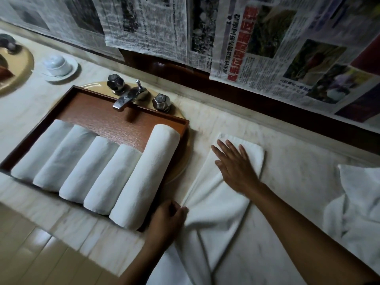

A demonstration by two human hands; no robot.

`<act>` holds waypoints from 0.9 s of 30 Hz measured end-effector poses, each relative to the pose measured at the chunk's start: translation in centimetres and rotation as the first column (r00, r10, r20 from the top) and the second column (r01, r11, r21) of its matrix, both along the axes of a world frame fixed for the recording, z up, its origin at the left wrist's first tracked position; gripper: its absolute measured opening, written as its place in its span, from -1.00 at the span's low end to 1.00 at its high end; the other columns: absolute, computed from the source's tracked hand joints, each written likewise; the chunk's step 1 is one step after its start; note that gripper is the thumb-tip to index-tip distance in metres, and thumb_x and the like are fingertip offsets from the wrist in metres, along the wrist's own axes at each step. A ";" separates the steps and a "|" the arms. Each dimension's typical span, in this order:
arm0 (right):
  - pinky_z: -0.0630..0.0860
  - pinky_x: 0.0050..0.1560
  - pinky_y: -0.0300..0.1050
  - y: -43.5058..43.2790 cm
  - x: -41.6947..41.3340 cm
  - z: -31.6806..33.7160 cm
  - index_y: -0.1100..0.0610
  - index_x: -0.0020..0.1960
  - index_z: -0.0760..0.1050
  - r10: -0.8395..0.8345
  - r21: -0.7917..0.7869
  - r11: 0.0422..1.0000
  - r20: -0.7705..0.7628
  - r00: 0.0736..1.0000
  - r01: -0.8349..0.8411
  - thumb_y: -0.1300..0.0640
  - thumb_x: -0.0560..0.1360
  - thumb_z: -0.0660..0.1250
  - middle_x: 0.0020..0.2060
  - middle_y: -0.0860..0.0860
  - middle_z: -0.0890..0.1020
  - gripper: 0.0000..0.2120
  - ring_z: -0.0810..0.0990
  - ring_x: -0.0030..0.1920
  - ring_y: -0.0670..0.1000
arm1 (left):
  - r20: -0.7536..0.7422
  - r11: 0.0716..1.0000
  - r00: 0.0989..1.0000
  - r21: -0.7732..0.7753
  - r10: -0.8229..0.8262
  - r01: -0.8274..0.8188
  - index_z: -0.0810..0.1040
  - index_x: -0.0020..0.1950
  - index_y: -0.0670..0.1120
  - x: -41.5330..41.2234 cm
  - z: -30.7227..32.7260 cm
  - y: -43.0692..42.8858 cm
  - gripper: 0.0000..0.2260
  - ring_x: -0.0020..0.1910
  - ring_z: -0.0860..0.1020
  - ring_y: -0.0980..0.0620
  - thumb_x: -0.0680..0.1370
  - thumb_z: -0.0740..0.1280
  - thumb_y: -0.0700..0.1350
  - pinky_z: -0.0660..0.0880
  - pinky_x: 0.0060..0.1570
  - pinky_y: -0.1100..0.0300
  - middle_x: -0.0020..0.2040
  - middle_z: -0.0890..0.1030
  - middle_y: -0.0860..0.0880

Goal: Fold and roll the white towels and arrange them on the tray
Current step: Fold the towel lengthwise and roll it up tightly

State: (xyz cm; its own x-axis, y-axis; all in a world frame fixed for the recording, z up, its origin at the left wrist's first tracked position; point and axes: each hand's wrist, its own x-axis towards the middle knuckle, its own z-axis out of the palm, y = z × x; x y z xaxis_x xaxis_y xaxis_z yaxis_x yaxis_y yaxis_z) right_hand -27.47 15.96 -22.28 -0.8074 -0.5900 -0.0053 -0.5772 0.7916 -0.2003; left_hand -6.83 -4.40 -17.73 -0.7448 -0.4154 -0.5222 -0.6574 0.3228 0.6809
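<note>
Currently I see the right hand point(236, 167) lying flat on the folded towel point(213, 204), fingers straight and spread, palm pressing the cloth down on the counter point(298, 157). That hand covers the far half of the towel, with its fingertips short of the far edge. The left hand point(166, 219) sits at the towel's near left edge, its fingers curled and pinching the cloth where a crease runs up toward the right hand. The towel is a long strip that runs from near the wall back toward me, and its near end hangs over the counter's front edge.

Just beside the left hand, to its left, is the wooden tray point(107, 118), which rests over a basin. 5 rolled towels point(90, 168) lie side by side in it, touching one another. The roll nearest the hands point(148, 173) is longer than the other 4, and its near end almost touches the left hand.

Behind the tray stands a metal tap point(129, 96) with 2 knobs. Well apart on the right is a loose heap of white towels point(357, 202). Newspaper sheets point(267, 48) cover the wall. Far left, a white cup point(57, 63) stands upside down on a saucer.
</note>
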 end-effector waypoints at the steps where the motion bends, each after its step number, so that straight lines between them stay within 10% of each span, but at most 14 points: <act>1: -0.02 0.61 0.18 0.0 0.0 0.0 -0.13 0.65 0.11 -0.004 0.006 1.000 -0.001 1.000 0.004 -0.17 0.71 -0.12 0.65 -0.13 0.11 -0.47 0.00 0.65 -0.04 | -0.010 0.997 1.000 -0.069 0.019 -0.020 0.52 -0.21 -0.09 0.0 0.2 0.2 -0.72 -0.36 0.53 0.10 0.52 0.48 0.06 0.41 -0.34 0.13 -0.35 0.60 0.00; 16: 0.19 0.55 0.24 -1.5 5.4 0.0 0.02 0.48 0.47 0.041 -0.221 0.973 -0.143 0.989 -0.072 -0.07 0.66 0.21 0.52 0.07 0.42 -0.57 0.32 0.56 0.13 | -0.017 0.992 0.996 -0.092 0.084 -0.085 0.51 -0.19 -0.09 -0.9 0.1 0.6 -0.72 -0.30 0.56 0.10 0.53 0.47 0.07 0.41 -0.31 0.18 -0.30 0.61 -0.06; 19: 0.06 0.59 0.20 -0.7 7.4 -0.7 -0.06 0.60 0.29 0.101 -0.098 0.990 -0.040 0.994 -0.105 -0.12 0.70 0.06 0.63 -0.07 0.21 -0.51 0.11 0.64 0.00 | 0.003 0.995 0.997 -0.068 0.071 -0.071 0.51 -0.18 -0.08 -0.8 0.2 0.7 -0.72 -0.31 0.56 0.05 0.53 0.46 0.09 0.40 -0.34 0.13 -0.31 0.60 -0.05; 24: 0.02 0.61 0.20 -0.2 6.1 0.2 -0.10 0.65 0.14 0.108 -0.038 0.993 0.020 0.994 -0.108 -0.10 0.72 -0.04 0.66 -0.13 0.08 -0.50 -0.03 0.65 -0.08 | 0.196 0.805 0.979 0.573 0.052 -0.157 0.63 -0.05 -0.14 0.8 1.2 0.4 -0.76 -0.19 0.58 -0.05 0.53 0.50 0.04 0.46 -0.21 0.12 -0.15 0.67 -0.20; 27: 0.04 0.60 0.21 0.2 5.5 0.1 -0.10 0.65 0.12 0.101 -0.014 0.995 0.009 0.995 -0.101 -0.07 0.72 -0.04 0.66 -0.14 0.06 -0.50 -0.05 0.65 -0.08 | 0.176 0.786 0.975 0.619 -0.138 -0.001 0.64 -0.09 -0.15 3.4 1.8 -0.3 -0.63 -0.16 0.54 -0.07 0.40 0.51 0.15 0.43 -0.19 0.04 -0.13 0.65 -0.22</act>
